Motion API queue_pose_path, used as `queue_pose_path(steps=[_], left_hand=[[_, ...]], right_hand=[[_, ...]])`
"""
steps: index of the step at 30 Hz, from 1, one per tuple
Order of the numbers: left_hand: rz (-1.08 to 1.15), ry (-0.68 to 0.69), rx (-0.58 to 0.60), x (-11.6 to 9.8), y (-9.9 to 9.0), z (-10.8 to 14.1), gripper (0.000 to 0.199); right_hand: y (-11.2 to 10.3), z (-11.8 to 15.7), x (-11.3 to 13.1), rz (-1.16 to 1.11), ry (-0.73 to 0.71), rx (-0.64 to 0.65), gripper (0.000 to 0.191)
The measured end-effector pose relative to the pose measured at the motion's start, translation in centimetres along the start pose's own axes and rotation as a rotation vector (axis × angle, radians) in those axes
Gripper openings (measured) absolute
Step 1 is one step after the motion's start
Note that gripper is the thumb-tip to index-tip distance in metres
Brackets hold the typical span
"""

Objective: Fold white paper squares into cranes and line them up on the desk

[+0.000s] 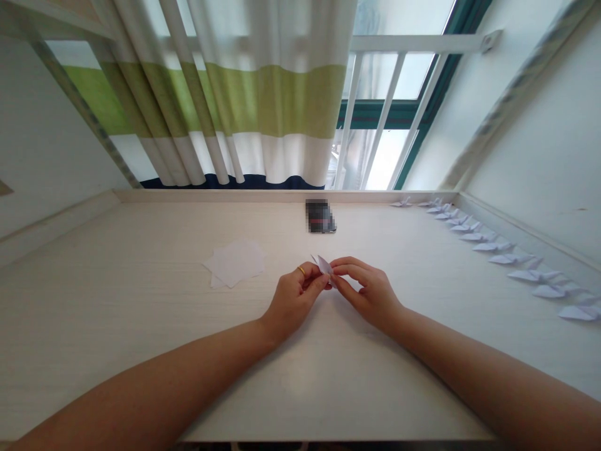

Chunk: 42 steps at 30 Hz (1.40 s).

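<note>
A small piece of folded white paper (pixel 323 264) is held between both hands above the middle of the white table (pixel 291 376). My left hand (pixel 295 297), with a gold ring on one finger, pinches it from the left. From the right, the fingertips of my right hand (pixel 369 291) close on the same paper. Pointed flaps stick up from the paper; its lower part is hidden by my fingers. Left of my hands, several flat sheets of white paper (pixel 237 263) lie overlapped on the table.
A row of several folded white paper birds (pixel 509 258) runs along the table's right edge. Behind my hands lies a dark, pixelated object (pixel 319 216). A low rim borders the back, below a green and white curtain (pixel 295 100) and white window bars (pixel 399 44).
</note>
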<state>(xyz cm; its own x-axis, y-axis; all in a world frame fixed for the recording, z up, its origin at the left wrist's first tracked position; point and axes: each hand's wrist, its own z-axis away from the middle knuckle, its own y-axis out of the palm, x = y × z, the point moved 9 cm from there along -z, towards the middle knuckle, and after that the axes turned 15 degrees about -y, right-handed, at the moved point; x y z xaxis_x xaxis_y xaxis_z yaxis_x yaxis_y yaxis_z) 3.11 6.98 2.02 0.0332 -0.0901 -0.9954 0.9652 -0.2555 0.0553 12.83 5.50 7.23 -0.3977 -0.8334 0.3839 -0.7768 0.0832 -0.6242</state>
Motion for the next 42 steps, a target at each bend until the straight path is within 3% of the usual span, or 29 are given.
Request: queue_pose_path(steps=[10, 31, 42], left_hand=[[-0.02, -0.005, -0.013, 0.0, -0.2, -0.3, 0.014], [-0.335, 0.118, -0.054, -1.1, 0.3, 0.2, 0.018], [-0.417, 0.146, -0.131, -2.1, 0.3, 0.7, 0.016]], right_hand=[[0.1, 0.0, 0.1, 0.021, -0.036, -0.007, 0.009], [0.7, 0.1, 0.7, 0.081, -0.09, -0.002, 0.013], [0.3, 0.1, 0.1, 0.029, 0.012, -0.051, 0.008]])
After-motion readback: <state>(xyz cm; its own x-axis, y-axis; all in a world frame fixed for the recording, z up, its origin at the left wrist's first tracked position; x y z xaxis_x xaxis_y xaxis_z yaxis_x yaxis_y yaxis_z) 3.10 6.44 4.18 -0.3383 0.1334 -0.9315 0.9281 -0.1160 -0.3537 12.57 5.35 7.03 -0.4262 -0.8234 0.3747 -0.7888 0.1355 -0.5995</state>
